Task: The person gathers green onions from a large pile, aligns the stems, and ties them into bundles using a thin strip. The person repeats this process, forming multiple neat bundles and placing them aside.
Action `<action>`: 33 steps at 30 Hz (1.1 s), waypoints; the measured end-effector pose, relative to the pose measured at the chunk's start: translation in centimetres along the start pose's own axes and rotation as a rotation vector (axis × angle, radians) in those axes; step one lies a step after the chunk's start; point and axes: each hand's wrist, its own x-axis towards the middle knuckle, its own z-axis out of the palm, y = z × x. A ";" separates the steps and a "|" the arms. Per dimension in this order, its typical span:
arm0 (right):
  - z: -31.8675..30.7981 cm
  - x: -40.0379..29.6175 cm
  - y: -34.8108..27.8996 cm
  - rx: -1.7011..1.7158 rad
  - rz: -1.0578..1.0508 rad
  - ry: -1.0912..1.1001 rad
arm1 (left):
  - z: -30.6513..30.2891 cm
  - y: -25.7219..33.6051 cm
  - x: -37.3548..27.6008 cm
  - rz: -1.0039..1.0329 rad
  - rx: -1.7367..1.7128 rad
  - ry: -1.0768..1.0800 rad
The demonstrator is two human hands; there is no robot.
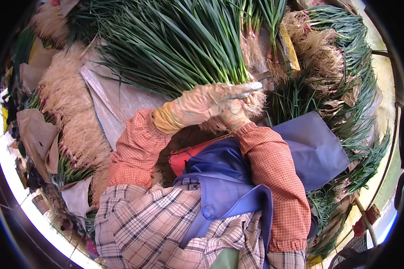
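Note:
A large bunch of long green allium plants [185, 43] fans out in front of me, its leaves towards the top and left, its pale roots [256, 102] beside my hands. My left hand [203, 102], in a stained glove with a yellow cuff, lies across the lower stems, fingers stretched to the right; whether it grips them cannot be told. My right hand [235, 116], gloved too, is beneath it at the root end, its fingers mostly hidden by the left hand and the roots. Orange checked sleeves cover both forearms.
Bundles with thick pale roots [72, 101] are stacked along the left, with brown sheets [38, 138] among them. More rooted bundles [326, 53] line the right side. A whitish woven sheet [111, 97] lies under the leaves. A blue apron [309, 148] spreads over my lap.

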 end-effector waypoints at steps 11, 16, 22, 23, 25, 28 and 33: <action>-11.4 5.0 1.7 0.059 0.520 -1.039 | -8.1 -14.6 5.3 -0.129 1.558 -0.061; -8.8 7.0 1.8 0.028 0.241 -0.367 | -8.0 -15.1 6.1 -0.104 1.541 -0.089; -4.3 10.3 2.2 -0.192 0.195 -0.627 | -7.8 -15.6 6.7 -0.093 1.517 -0.093; -4.7 10.6 2.7 -0.138 0.260 -0.690 | -7.7 -15.6 6.9 -0.095 1.531 -0.104; -8.6 12.0 3.2 0.512 0.689 -0.803 | -8.0 -16.3 6.2 -0.059 1.506 -0.069; -14.1 9.6 5.0 1.238 0.874 -0.427 | -8.7 -16.0 5.4 -0.047 1.481 -0.046; -11.4 3.8 2.9 0.259 0.215 -0.293 | -8.8 -15.8 5.9 -0.025 1.516 -0.050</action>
